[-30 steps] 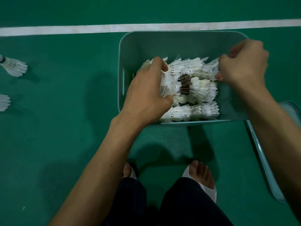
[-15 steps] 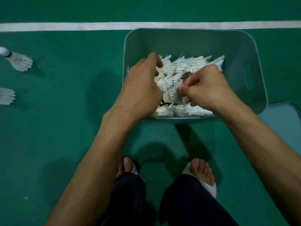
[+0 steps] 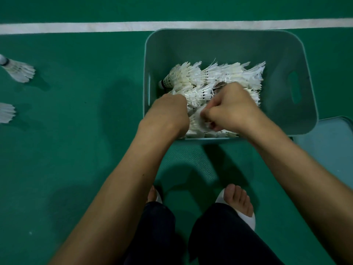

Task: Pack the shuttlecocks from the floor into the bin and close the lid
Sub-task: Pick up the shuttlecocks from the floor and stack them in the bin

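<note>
— Both hands have drawn back toward the 6 o'clock wall of the bin?
— Yes. The right hand has its fingers curled, pinching a shuttlecock at the near edge of the pile.
— And the left hand?
— Knuckles up, fingers buried in feathers; I cannot tell its grip.
— Anything on the floor?
— Two loose shuttlecocks at 9 o'clock of the bin. The lid lies at the bin's 4 o'clock.

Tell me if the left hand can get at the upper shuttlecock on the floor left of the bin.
Probably yes, after lifting out. The left hand is down in the bin, and only green floor lies between the bin's left wall and that shuttlecock.
</note>
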